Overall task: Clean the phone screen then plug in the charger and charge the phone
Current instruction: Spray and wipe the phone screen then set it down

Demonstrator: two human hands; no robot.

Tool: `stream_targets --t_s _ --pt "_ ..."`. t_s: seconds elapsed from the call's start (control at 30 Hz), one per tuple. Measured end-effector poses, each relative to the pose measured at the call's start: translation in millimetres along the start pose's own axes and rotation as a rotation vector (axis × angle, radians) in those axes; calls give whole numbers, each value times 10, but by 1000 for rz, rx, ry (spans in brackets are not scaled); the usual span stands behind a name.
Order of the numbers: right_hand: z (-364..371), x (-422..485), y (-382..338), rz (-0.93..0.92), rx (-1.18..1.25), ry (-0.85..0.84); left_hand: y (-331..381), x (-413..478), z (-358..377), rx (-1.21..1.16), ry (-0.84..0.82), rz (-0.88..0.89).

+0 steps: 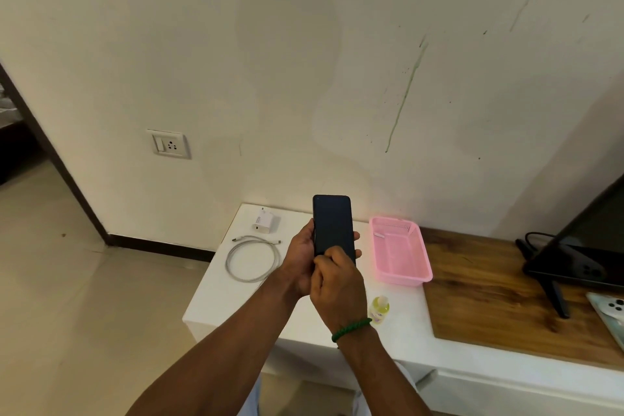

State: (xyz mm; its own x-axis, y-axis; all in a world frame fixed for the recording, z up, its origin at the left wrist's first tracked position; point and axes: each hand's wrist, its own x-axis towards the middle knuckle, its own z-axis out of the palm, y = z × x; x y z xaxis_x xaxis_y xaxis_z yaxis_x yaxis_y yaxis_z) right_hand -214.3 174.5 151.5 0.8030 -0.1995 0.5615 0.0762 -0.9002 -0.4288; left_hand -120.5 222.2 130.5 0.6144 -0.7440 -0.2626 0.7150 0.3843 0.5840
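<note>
I hold a black phone [332, 223] upright over the white table [216, 300], its dark screen facing me. My left hand [300, 257] grips its left edge, with fingertips showing on the right edge. My right hand [337, 287], with a green band at the wrist, curls over the phone's lower end, thumb on the screen. I see no cloth in it. A white charger adapter [263, 221] stands at the table's back left, and a coiled white cable [251, 258] lies in front of it. A wall socket [169, 144] with a switch sits to the left.
A pink basket [401, 277] stands right of the phone with a small white item inside. A small yellow bottle [379, 309] stands near my right wrist. Further right, a wooden top [489, 297] carries a dark screen on a stand [580, 246] and another phone [607, 311].
</note>
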Motion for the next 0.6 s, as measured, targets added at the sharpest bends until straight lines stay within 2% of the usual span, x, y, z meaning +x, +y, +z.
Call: stream_targets --t_s 0.33,0.6 --pt "-119 117 316 101 -20 54 30 -16 35 -5 60 -36" --pt "-138 116 412 90 -49 88 -27 -20 19 -5 58 -53"
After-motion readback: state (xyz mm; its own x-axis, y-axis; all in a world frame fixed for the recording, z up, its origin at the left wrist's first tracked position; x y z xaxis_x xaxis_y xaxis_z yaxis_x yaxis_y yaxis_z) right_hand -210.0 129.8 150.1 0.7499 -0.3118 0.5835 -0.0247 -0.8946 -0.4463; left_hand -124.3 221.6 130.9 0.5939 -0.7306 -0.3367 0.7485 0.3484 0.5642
